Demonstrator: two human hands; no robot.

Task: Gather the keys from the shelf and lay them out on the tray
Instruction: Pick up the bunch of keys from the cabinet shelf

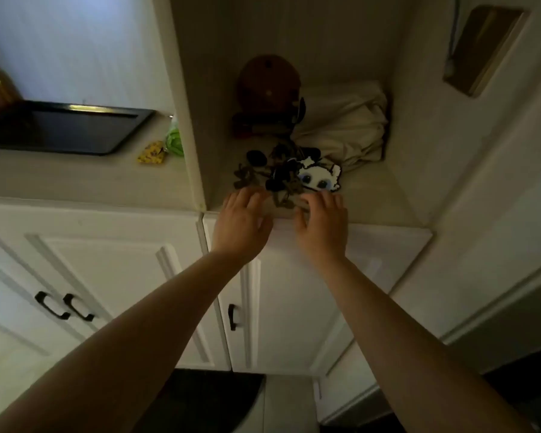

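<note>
White cupboards hold a shelf where the keys lie just past both spread, empty hands, left hand and right hand equally near.

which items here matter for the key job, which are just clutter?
Job: keys piled on the shelf; white charm in the pile; black tray on the counter; left hand and right hand, both open at the pile.

Clutter: brown round object, cream cloth, yellow tag, green item.
</note>
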